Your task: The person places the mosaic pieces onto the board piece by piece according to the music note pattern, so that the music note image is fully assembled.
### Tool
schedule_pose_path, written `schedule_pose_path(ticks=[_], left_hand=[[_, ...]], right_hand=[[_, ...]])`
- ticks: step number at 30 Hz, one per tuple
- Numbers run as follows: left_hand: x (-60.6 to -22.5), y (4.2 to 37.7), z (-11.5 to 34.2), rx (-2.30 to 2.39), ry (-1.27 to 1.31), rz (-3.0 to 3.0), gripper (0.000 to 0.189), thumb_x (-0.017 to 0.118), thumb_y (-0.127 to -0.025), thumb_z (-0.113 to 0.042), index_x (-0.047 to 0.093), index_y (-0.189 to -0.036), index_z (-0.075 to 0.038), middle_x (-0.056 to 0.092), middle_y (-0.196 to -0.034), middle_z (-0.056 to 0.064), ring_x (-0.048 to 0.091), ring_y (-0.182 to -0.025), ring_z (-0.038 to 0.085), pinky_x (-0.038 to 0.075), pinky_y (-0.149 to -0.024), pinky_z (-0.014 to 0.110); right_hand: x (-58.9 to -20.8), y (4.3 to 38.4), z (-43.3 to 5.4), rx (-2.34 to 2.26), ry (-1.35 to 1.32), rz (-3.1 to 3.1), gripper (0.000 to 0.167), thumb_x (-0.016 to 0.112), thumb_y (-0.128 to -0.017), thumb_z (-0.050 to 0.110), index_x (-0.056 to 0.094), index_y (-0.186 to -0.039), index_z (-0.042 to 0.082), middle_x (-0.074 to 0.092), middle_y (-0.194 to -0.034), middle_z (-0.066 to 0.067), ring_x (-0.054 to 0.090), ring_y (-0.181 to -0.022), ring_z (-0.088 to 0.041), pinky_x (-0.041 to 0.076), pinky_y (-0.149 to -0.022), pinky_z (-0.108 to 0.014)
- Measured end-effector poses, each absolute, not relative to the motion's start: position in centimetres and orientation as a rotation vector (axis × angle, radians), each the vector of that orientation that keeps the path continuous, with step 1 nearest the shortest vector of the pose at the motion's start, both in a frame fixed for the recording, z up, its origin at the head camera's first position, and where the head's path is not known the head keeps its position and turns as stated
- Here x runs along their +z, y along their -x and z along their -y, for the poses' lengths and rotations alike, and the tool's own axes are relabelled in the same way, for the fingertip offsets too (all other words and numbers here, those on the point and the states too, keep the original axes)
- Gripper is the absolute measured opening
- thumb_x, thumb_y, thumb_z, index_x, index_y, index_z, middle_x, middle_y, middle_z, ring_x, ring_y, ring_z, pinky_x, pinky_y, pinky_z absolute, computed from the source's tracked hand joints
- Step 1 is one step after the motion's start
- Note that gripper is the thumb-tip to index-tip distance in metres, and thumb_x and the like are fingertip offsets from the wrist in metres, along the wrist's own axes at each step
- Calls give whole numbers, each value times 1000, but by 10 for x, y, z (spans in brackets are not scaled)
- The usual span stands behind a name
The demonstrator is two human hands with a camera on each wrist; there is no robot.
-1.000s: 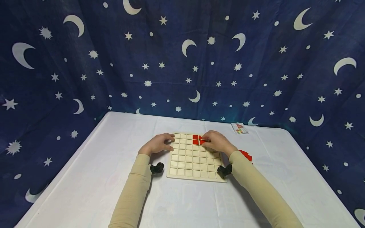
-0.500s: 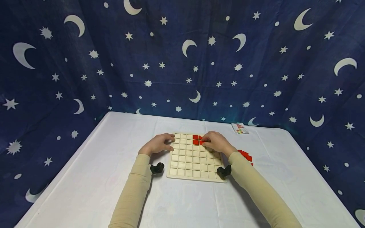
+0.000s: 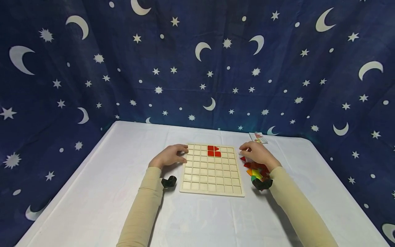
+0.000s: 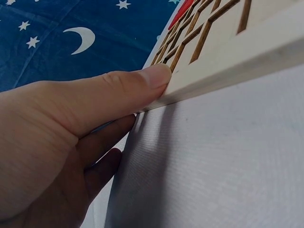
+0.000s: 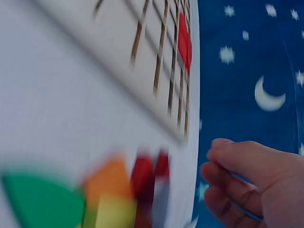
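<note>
On the table lies a pale wooden grid board [image 3: 212, 171] with thin grooves between its cells. Several red pieces sit together near its far edge, among them a red triangle [image 3: 216, 148] beside a red square [image 3: 210, 148]. My left hand [image 3: 170, 155] rests at the board's left edge, the straight thumb [image 4: 154, 76] touching the rim in the left wrist view. My right hand [image 3: 257, 153] is just off the board's right edge, holding nothing, with fingers loosely bent. Below it lies a pile of coloured pieces [image 3: 256, 172] in red, orange, yellow and green, partly covered by the hand and wrist.
A small printed card [image 3: 258, 137] with a coloured pattern lies at the back right of the white table [image 3: 92, 192]. Behind stands a dark blue curtain [image 3: 182, 82] with moons and stars. Black wrist mounts [image 3: 169, 181] show by both sleeves.
My right hand has moved right, off the red pieces on the board, to beside the pile. The red triangle and the loose pieces show more fully. My left hand stays in place.
</note>
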State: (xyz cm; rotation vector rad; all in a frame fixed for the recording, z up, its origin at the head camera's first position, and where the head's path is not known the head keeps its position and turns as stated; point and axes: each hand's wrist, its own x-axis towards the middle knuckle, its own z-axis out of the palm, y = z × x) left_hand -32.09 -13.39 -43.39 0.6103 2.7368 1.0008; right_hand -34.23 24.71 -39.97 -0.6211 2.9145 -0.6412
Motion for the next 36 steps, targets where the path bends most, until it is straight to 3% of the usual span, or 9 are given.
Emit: schedule_pose_path(ticks=[10,18,26,36], left_hand=[[-432,318,137,1007,-598,-2740,48,77,-85,-17,62,-128,-2,46,-148,11,35,-141,31,28,-117,43],[-432,319,135,1010,-621,-2739,48,77,-84,-17,63,-127,-2,47,-147,12,36,-140,32,29,-117,43],[-434,321,133,1008,-626,-2741,47,76,-85,-18,63,-127,-2,47,-148,11,36,-140,31,29,-117,43],[-434,320,133,1012,-610,-2737,47,77,-85,-17,63,-128,-2,46,-148,11,36,-141,30,29,-117,43]], right_hand=[[-409,338,-281,-544,455,-2827,28,67,-93,21,69,-115,4,69,-104,-9,57,-88,-22,52,-92,-50],[-414,337,-266,-577,487,-2846,32,71,-89,32,68,-104,4,65,-85,-2,54,-72,-17,52,-69,-31],[-413,336,-253,-450,391,-2933,32,71,-88,37,66,-93,6,62,-80,-3,53,-71,-19,48,-63,-32],[-413,339,-249,-421,348,-2925,27,72,-89,26,67,-102,3,65,-87,-5,55,-76,-20,56,-78,-40]])
